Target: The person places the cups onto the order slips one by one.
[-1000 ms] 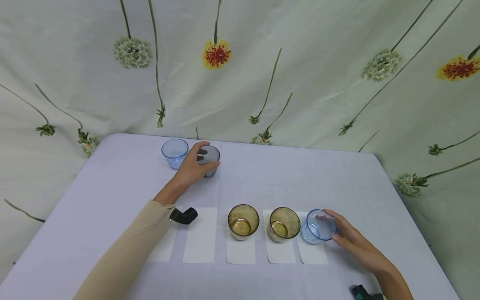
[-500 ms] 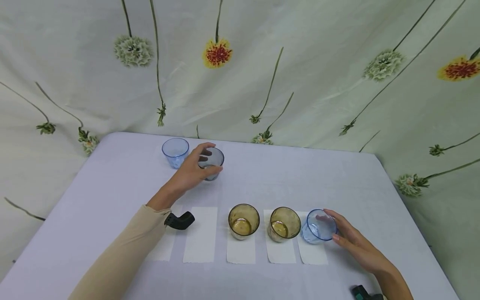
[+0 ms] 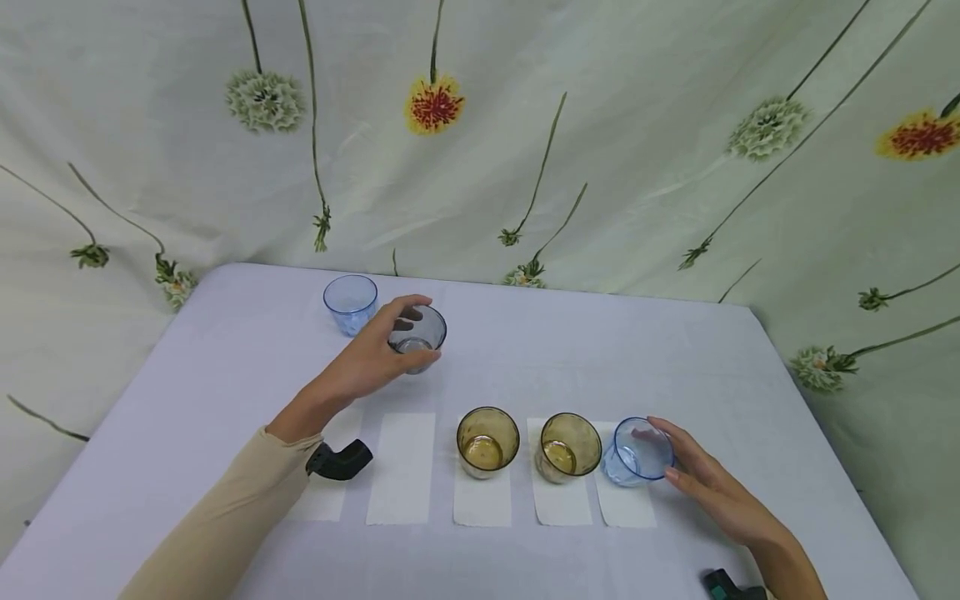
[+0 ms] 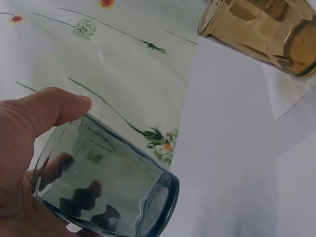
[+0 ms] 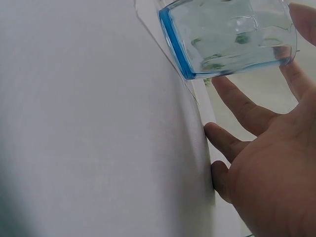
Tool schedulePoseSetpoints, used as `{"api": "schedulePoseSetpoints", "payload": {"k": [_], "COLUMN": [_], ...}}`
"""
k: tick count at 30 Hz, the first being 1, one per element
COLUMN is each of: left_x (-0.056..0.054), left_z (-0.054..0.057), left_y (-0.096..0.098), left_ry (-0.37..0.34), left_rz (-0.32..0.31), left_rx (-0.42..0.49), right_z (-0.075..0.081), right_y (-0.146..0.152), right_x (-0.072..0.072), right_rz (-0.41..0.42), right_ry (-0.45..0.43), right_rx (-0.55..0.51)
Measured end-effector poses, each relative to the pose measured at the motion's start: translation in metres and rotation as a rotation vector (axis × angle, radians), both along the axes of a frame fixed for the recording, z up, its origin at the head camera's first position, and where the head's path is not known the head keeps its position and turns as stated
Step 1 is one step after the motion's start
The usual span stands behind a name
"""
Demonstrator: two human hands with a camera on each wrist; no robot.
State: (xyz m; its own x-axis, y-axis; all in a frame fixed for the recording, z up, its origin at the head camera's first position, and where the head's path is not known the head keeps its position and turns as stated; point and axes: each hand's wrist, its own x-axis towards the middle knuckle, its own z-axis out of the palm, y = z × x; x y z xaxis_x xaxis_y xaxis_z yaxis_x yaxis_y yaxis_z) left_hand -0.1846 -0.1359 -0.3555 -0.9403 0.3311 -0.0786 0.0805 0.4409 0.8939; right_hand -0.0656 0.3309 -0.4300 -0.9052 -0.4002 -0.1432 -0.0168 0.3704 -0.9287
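Observation:
My left hand (image 3: 367, 357) grips a smoky grey-blue glass (image 3: 418, 333) in the head view, thumb at its near side and fingers round the far side. In the left wrist view this glass (image 4: 123, 173) shows fingers through its wall, its base pointing away from the palm. At the right, my right hand (image 3: 716, 492) holds a light blue glass (image 3: 636, 454) by the rim between thumb and fingers. The right wrist view shows that glass's thick blue base (image 5: 175, 44) at the paper, with the lower fingers spread. Two amber glasses (image 3: 486, 454) (image 3: 566, 454) stand left of it.
White paper strips (image 3: 401, 492) lie in a row on the white-covered table (image 3: 525, 567); the three right-hand strips bear glasses. Another light blue glass (image 3: 350, 307) stands near the back left edge. A flower-printed cloth (image 3: 637, 167) hangs behind the table.
My left hand has drawn the grey-blue glass a little toward me from the back of the table, away from the far light blue glass. The right hand has stayed at its glass.

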Motion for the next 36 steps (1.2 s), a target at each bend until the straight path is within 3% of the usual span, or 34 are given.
{"api": "schedulePoseSetpoints", "payload": {"k": [9,22,36], "left_x": [0.013,0.032,0.057], "left_z": [0.001,-0.007,-0.018], "left_y": [-0.006,-0.017,-0.018], "left_ry": [0.017,0.036,0.102], "left_rz": [-0.014,-0.033,-0.109], "left_rx": [-0.004,-0.035,-0.040], "right_z": [0.000,0.001,0.000], "right_y": [-0.001,-0.003,-0.003], "right_x": [0.001,-0.001,0.000], "right_rz": [0.002,-0.006,-0.004], "right_ry": [0.006,0.001,0.013], "right_rx": [0.004,0.018,0.033]}}
